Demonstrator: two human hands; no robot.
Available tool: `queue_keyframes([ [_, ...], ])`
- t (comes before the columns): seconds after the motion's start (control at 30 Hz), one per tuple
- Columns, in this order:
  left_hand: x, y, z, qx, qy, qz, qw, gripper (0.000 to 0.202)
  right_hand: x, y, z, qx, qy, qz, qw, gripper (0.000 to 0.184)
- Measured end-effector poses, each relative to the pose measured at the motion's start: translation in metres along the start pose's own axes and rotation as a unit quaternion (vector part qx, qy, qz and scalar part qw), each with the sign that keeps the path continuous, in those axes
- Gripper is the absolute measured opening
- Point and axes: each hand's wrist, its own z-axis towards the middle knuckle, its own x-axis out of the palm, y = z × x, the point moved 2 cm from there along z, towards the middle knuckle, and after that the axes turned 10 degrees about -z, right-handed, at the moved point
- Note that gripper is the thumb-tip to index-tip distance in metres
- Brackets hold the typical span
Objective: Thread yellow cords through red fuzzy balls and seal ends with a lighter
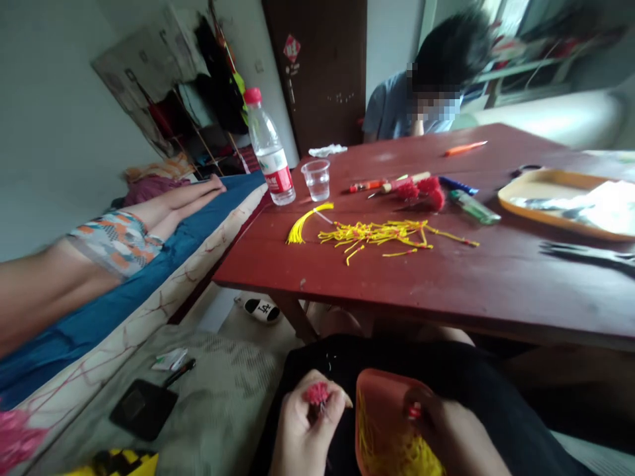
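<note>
My left hand, in the lower middle of the head view, is closed around a fuzzy red chenille piece, whose tufted top shows above the fingers. To its right, my right hand reaches over an orange plastic tray on my lap. Its fingers are curled about a small shiny red thing, too blurred to name. Yellow cords lie loose inside the tray, partly hidden by the right hand.
On the red table lie knotted yellow cords, a yellow tassel, fuzzy red pieces, pliers and a tan tray. A bottle and cup stand behind. One person sits opposite; another lies on the bed.
</note>
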Motion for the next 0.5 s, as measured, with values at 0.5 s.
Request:
queue_keyframes([
  [0.5,0.223,-0.127,0.166,0.180,0.322,0.342,0.865,0.014,-0.006,0.016,0.014,0.003,0.006,-0.065,0.998,0.026],
])
